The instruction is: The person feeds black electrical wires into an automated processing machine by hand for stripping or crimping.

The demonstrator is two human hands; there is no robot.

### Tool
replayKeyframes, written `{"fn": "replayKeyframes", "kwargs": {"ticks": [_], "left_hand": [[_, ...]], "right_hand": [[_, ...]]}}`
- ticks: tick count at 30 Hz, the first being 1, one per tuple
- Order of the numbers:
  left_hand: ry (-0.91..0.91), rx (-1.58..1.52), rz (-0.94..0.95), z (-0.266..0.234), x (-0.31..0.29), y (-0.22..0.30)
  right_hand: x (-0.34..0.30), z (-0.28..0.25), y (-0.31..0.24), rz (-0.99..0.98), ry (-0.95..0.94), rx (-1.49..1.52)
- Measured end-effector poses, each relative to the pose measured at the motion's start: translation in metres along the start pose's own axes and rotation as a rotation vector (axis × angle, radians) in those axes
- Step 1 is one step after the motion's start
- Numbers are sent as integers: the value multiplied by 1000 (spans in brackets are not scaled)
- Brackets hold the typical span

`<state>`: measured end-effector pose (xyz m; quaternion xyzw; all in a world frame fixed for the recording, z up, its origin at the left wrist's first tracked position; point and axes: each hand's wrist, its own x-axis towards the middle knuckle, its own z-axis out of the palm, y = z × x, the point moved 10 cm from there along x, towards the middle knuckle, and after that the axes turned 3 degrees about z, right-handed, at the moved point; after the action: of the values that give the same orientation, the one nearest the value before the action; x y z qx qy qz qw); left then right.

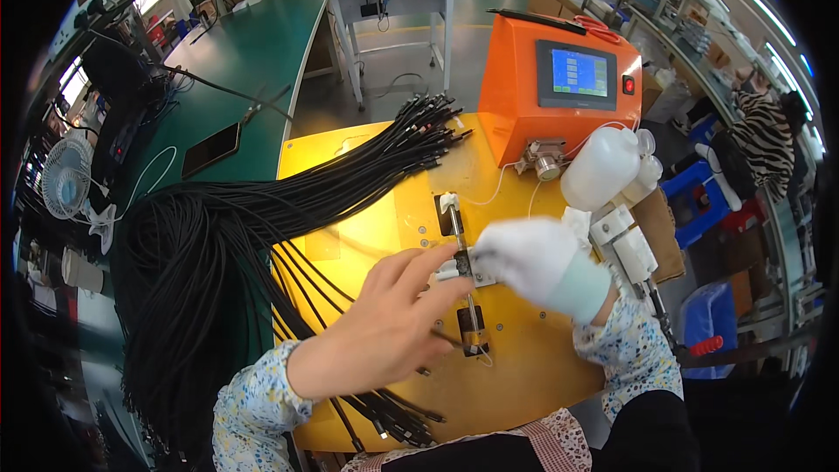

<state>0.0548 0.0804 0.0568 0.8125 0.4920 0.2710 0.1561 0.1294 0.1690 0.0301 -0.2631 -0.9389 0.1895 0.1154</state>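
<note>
Cables (350, 192) lay left, control box (511, 109) stood right

The cables reached from the left-hand table (253, 39) onto the near table (542, 363), left of a fixture (456, 223) between the left hand (384, 319) and right hand (529, 264). A bottle (601, 168) stood in front of the control box. A phone (211, 149) lay behind the cables on the left-hand table, a fan (67, 177) to its left.

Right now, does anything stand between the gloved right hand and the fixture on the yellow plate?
Nothing visible stands between the right hand and the fixture; the left hand is at its opposite side. The gloved one is blurred, so contact is unclear.
</note>
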Motion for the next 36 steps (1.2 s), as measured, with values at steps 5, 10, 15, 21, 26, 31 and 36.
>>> {"fn": "replayKeyframes", "kwargs": {"ticks": [5,10,15,21,26,31,36], "left_hand": [[110,-321,-176,27,0,-45],[190,-411,-270,37,1,-69],[251,-325,-225,37,3,-69],[244,270,17,36,1,-42],[132,507,81,53,-2,-32],[90,620,142,57,-1,-29],[138,638,159,55,2,-22]], "right_hand": [[-9,16,-6,58,30,303],[-8,21,24,96,100,483],[-6,17,12,-83,176,220],[-5,18,13,-102,203,-17],[4,19,17,-130,73,31],[66,1,20,-179,108,-106],[157,28,56,248,-142,-684]]}}
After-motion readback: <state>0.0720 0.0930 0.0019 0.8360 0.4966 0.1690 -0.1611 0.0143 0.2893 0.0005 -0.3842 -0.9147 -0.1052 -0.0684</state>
